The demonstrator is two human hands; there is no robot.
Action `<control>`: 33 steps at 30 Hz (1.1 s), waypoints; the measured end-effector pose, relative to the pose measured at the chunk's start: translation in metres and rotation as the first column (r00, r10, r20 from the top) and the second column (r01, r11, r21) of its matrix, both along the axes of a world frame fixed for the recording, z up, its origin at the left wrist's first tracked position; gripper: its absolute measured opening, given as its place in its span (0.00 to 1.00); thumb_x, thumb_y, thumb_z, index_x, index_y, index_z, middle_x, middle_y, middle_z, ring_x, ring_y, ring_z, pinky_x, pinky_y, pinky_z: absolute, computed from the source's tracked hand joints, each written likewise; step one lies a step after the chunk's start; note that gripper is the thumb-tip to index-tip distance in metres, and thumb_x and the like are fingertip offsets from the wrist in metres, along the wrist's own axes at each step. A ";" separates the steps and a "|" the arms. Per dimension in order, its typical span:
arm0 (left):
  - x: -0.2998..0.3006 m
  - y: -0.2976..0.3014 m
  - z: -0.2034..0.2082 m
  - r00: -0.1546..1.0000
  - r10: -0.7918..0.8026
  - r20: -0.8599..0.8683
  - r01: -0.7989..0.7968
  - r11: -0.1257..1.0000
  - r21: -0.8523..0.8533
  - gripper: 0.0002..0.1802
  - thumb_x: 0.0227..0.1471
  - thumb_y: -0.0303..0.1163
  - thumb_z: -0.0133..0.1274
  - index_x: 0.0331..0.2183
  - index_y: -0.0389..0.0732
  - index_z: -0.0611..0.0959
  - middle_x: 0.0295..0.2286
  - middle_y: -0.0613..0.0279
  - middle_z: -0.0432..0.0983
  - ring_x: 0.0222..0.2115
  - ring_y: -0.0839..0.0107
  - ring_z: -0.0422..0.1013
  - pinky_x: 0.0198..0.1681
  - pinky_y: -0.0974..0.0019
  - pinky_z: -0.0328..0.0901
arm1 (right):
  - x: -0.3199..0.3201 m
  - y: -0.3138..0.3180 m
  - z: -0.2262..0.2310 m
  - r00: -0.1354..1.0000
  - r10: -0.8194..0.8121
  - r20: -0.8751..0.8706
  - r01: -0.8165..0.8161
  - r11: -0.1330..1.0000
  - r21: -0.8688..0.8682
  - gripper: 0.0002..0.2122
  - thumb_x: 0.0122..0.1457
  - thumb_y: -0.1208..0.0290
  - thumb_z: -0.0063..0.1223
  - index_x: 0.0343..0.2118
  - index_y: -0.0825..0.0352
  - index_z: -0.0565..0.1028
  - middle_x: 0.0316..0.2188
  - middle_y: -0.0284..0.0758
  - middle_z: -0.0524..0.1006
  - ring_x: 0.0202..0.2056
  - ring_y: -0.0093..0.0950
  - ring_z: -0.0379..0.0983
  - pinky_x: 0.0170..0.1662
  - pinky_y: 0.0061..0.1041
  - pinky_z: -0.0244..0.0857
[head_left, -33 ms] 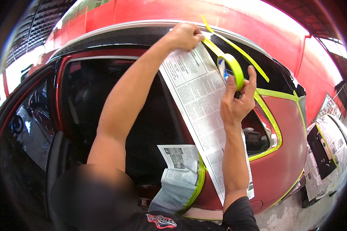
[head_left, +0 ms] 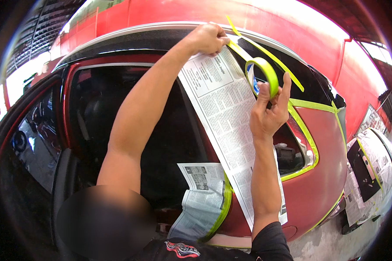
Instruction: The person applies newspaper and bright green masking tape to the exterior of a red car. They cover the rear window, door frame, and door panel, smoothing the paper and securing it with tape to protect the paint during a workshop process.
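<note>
My right hand (head_left: 269, 115) grips a roll of yellow-green masking tape (head_left: 272, 79), its thumb at the blue and white core and its index finger raised. A short strip of tape (head_left: 240, 52) runs taut from the roll up to my left hand (head_left: 207, 39). My left hand is closed, pinching the strip's end at the top of a long newspaper sheet (head_left: 222, 104). The sheet hangs slantwise down the side of a dark red car (head_left: 324, 143), partly behind my right forearm. Whether the left fingers also hold the paper cannot be seen.
Another tape strip (head_left: 274, 58) lies loose-ended near the roof. Tape borders the small rear side window (head_left: 289, 152). A second, taped newspaper piece (head_left: 200, 204) sits lower on the car. At right stands another vehicle (head_left: 368, 174) partly covered in paper. A dark blurred shape (head_left: 104, 222) hides the lower left.
The tape roll and my right hand have shifted very slightly up and to the right. My left hand has risen a touch, still pinching the tape end.
</note>
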State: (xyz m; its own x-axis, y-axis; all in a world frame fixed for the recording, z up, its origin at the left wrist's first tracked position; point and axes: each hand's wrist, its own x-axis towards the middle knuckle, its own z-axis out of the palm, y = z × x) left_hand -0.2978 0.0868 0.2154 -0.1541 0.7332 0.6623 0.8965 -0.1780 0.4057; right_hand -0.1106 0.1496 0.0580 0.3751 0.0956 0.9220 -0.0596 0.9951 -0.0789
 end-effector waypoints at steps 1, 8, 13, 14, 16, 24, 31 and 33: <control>0.005 -0.002 0.001 0.999 0.042 -0.026 -0.042 0.999 -0.002 0.15 0.64 0.36 0.56 0.41 0.32 0.84 0.25 0.63 0.78 0.20 0.79 0.75 0.25 0.72 0.72 | -0.002 0.008 0.001 0.999 -0.009 -0.035 0.010 0.999 0.043 0.20 0.62 0.75 0.63 0.57 0.71 0.74 0.33 0.38 0.80 0.29 0.26 0.75 0.34 0.26 0.71; 0.008 -0.007 -0.004 0.995 0.091 0.045 -0.090 0.996 -0.010 0.15 0.65 0.34 0.52 0.42 0.30 0.82 0.27 0.58 0.81 0.24 0.74 0.80 0.31 0.69 0.76 | 0.005 -0.004 0.000 0.963 -0.267 0.022 0.254 0.937 0.240 0.16 0.60 0.77 0.65 0.51 0.67 0.81 0.30 0.36 0.78 0.27 0.28 0.74 0.29 0.27 0.70; 0.013 0.004 0.008 0.946 0.263 -0.186 -0.281 0.957 -0.073 0.14 0.65 0.32 0.51 0.41 0.31 0.83 0.25 0.56 0.83 0.22 0.73 0.81 0.32 0.68 0.75 | 0.006 -0.012 0.000 0.957 -0.282 0.062 0.269 0.949 0.162 0.13 0.64 0.75 0.61 0.51 0.67 0.81 0.29 0.33 0.76 0.27 0.24 0.71 0.29 0.24 0.67; 0.013 0.005 0.009 0.939 0.271 -0.211 -0.292 0.954 -0.072 0.13 0.64 0.33 0.51 0.40 0.31 0.83 0.25 0.56 0.83 0.22 0.73 0.81 0.33 0.68 0.75 | 0.007 -0.012 -0.001 0.955 -0.288 0.073 0.274 0.950 0.151 0.13 0.64 0.75 0.61 0.51 0.66 0.81 0.28 0.33 0.76 0.26 0.23 0.71 0.29 0.24 0.67; 0.013 0.007 0.009 0.922 0.282 -0.266 -0.312 0.947 -0.077 0.13 0.64 0.33 0.52 0.39 0.32 0.84 0.24 0.57 0.84 0.21 0.73 0.80 0.35 0.66 0.75 | 0.008 -0.012 -0.001 0.955 -0.288 0.077 0.275 0.951 0.140 0.13 0.64 0.75 0.61 0.51 0.66 0.82 0.28 0.32 0.76 0.26 0.23 0.71 0.28 0.24 0.66; 0.003 0.013 -0.002 0.794 0.550 -0.258 -0.430 0.809 0.401 0.13 0.61 0.35 0.55 0.40 0.37 0.87 0.31 0.52 0.85 0.31 0.62 0.83 0.41 0.58 0.75 | 0.006 -0.012 0.001 0.927 -0.374 0.026 0.369 0.922 0.115 0.12 0.64 0.75 0.60 0.50 0.66 0.82 0.28 0.33 0.76 0.26 0.23 0.72 0.28 0.26 0.67; 0.001 -0.003 -0.069 0.785 0.234 -0.574 0.155 0.823 0.547 0.22 0.64 0.36 0.49 0.56 0.35 0.78 0.50 0.40 0.78 0.53 0.46 0.74 0.59 0.47 0.65 | 0.005 -0.005 0.002 0.896 -0.444 -0.023 0.443 0.887 0.130 0.11 0.63 0.76 0.61 0.48 0.66 0.82 0.27 0.34 0.76 0.25 0.27 0.73 0.27 0.27 0.68; -0.006 -0.001 -0.082 0.690 0.293 -0.662 0.061 0.888 0.457 0.30 0.70 0.45 0.39 0.62 0.35 0.70 0.61 0.44 0.66 0.66 0.55 0.58 0.71 0.51 0.48 | 0.004 -0.003 0.002 0.883 -0.468 -0.033 0.468 0.873 0.136 0.11 0.63 0.77 0.61 0.48 0.67 0.82 0.27 0.35 0.76 0.24 0.27 0.72 0.26 0.28 0.68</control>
